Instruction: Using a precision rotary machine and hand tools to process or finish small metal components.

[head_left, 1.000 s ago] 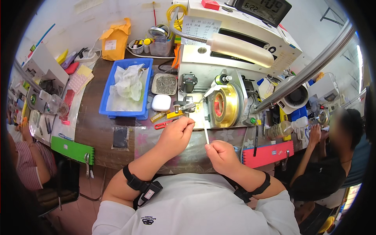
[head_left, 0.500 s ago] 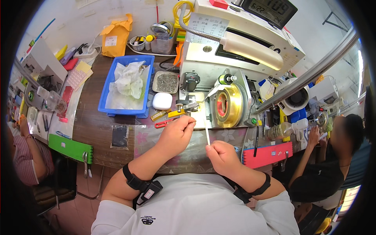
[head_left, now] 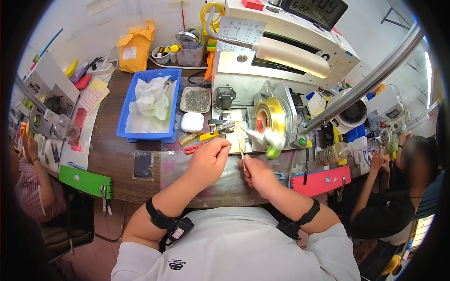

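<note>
My left hand [head_left: 211, 160] is closed in a pinch at the front of the small machine [head_left: 239, 124]. What its fingertips hold is too small to make out. My right hand [head_left: 260, 174] is wrapped round a thin stick [head_left: 243, 158], whose tip points up toward the machine's pale plate. Just beyond that hand stands a gold-coloured spool [head_left: 269, 117] mounted on its side. A white arm with a green end [head_left: 273, 149] is smeared by motion at the spool's lower front. Between the hands and the spool sits a small metal clamp-like part [head_left: 226, 127].
Left of the machine are a blue tray [head_left: 123, 117] with crumpled white sheeting, a dish of small metal pieces [head_left: 196, 99], a white rounded case [head_left: 192, 122] and red-handled pliers [head_left: 192, 149]. A lamp [head_left: 293, 58] hangs above. People work at both sides, one in black [head_left: 398, 196].
The white arm with the green end has swung from above the spool down to its lower front. My right hand has shifted slightly up and left; my left hand stays nearly in place.
</note>
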{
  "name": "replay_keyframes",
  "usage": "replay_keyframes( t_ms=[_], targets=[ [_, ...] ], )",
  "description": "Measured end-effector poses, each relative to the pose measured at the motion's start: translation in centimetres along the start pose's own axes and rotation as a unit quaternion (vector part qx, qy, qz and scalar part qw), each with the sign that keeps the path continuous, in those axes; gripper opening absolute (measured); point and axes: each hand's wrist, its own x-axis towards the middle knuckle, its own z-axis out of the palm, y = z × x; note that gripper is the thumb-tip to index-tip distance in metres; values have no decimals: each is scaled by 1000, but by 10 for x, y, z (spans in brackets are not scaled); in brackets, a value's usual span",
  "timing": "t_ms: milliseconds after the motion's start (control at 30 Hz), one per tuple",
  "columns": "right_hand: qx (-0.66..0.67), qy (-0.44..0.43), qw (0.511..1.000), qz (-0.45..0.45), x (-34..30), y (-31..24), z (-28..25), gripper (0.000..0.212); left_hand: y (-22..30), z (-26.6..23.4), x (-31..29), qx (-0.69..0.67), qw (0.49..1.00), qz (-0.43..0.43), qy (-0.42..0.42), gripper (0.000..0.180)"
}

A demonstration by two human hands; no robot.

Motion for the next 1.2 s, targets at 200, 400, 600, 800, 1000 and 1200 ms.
replay_keyframes(
  t_ms=[200, 400, 600, 800, 1000, 1200],
  targets=[
    [-100, -21, 994, -36, -23, -1, -18, 33, 10, -7, 2, 34, 999, 26, 12, 12],
    [-155, 34, 975, -158, -58, 13, -46, 26, 40, -33, 17, 140, 987, 67, -29, 11],
    [-185, 52, 951, -240, -72, 40, -83, 18, 20, -64, 47, 201, 978, 21, 59, 13],
    [-285, 179, 877, -342, -78, 32, -107, 17, -6, -47, 7, 263, 958, -22, -109, 19],
    [-268, 326, 833, -358, -56, 51, -163, 18, 7, -24, -26, 207, 970, -69, -107, 20],
    [-239, 379, 822, -352, -43, 71, -188, 23, -3, -8, -56, 168, 978, -62, -110, 17]
  ],
)
